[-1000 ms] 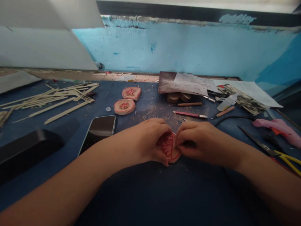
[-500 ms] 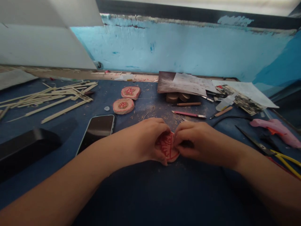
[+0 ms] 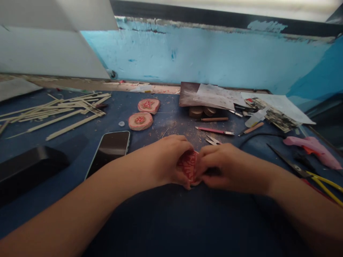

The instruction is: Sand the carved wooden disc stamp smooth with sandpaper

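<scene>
A round wood slice (image 3: pixel 189 167) with a red design on its face stands tilted between my two hands, just above the blue table. My left hand (image 3: pixel 171 160) is closed around its left side, thumb at the bottom and fingers over the top. Against its right edge, the fingers of my right hand (image 3: pixel 218 166) are pinched together; whatever they hold, if anything, is hidden. Behind my right hand lies a pair of small snips (image 3: pixel 212 140). Two more wood slices, one with a red star (image 3: pixel 149 105) and one with a red flower-like motif (image 3: pixel 140 121), lie further back.
A phone (image 3: pixel 109 150) and a black object (image 3: pixel 34 167) lie left, with bamboo sticks (image 3: pixel 66 109) behind. On the right are a pink cutter (image 3: pixel 214 130), a glue bottle (image 3: pixel 255 117), a pink glue gun (image 3: pixel 312 148) and yellow-handled scissors (image 3: pixel 302 171). Papers (image 3: pixel 214 96) rest at the back.
My right hand has shifted slightly right and down over the slice's right edge, covering more of it. The snips now show more fully. My left hand keeps its hold.
</scene>
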`<state>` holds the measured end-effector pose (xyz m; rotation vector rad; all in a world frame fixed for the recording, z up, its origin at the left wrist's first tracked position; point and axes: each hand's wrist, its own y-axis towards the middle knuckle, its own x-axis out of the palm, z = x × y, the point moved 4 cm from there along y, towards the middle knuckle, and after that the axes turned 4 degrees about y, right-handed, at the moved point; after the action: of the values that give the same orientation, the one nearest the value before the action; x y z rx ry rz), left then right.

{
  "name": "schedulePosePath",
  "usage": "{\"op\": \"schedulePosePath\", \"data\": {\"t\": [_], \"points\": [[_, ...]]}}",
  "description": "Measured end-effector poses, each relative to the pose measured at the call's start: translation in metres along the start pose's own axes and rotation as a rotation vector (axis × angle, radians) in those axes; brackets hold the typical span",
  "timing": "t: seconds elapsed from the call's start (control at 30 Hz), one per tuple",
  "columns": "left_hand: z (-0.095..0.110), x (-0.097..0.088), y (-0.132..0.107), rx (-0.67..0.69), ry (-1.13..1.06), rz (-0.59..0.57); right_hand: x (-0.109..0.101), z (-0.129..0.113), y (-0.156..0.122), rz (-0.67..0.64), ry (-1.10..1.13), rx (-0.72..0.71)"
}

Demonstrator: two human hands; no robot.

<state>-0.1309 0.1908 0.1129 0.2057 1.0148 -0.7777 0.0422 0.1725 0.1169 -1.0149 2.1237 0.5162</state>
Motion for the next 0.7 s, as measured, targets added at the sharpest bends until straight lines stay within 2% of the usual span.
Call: {"op": "schedulePosePath", "data": {"t": [0.13, 0.27, 0.37, 0.47, 0.6, 0.7], "points": [[-0.0006, -0.0001, -0.0006, 0.001, 0.005, -0.003, -0.0013, -0.0031, -0.0008, 0.067, -0.081, 0.01], [-0.0019, -0.0004, -0.0024, 0.005, -0.024, 0.0, 0.0016, -0.0075, -0.0012, 0.047, -0.091, 0.006], [-0.0007, -0.0013, -0.0023, 0.006, -0.029, -0.009, -0.0004, -0.0068, -0.0015, 0.105, -0.137, 0.033], [0.0017, -0.0025, -0.0015, -0.008, -0.009, -0.014, 0.0019, -0.0075, -0.0017, 0.036, -0.069, 0.004], [0.002, -0.0017, -0.0004, -0.023, -0.001, -0.019, -0.0013, -0.0081, -0.0028, 0.097, -0.142, 0.015], [0.0005, -0.0009, -0.0001, 0.005, -0.018, 0.004, 0.0023, -0.009, -0.0021, 0.021, -0.075, -0.003]]}}
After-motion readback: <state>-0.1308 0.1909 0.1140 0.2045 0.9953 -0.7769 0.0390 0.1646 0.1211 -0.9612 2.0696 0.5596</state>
